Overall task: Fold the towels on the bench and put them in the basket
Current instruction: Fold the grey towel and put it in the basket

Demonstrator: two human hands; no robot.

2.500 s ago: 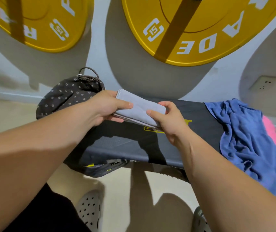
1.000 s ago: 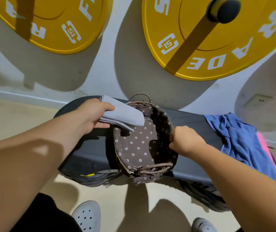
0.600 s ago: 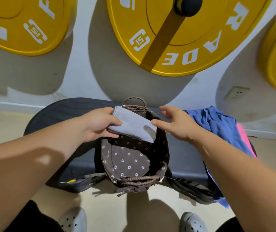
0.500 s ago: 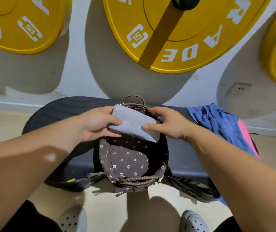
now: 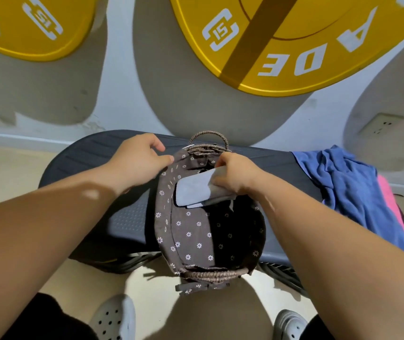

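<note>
A wicker basket (image 5: 208, 276) with a brown flowered cloth lining stands on the dark bench (image 5: 122, 217) in front of me. My right hand (image 5: 235, 176) grips a folded grey towel (image 5: 193, 188) and holds it inside the basket's far end. My left hand (image 5: 137, 160) pinches the lining at the basket's far left rim. A crumpled blue towel (image 5: 350, 192) lies on the bench to the right, with a pink towel (image 5: 389, 197) partly under it.
Yellow weight plates (image 5: 282, 45) hang on the white wall behind the bench. A wall socket (image 5: 380, 123) sits at the right. My two grey perforated shoes (image 5: 115, 317) stand on the pale floor below the bench's front edge.
The grey towel passed from my left hand to my right and went down into the basket. My left hand moved to the basket's left rim.
</note>
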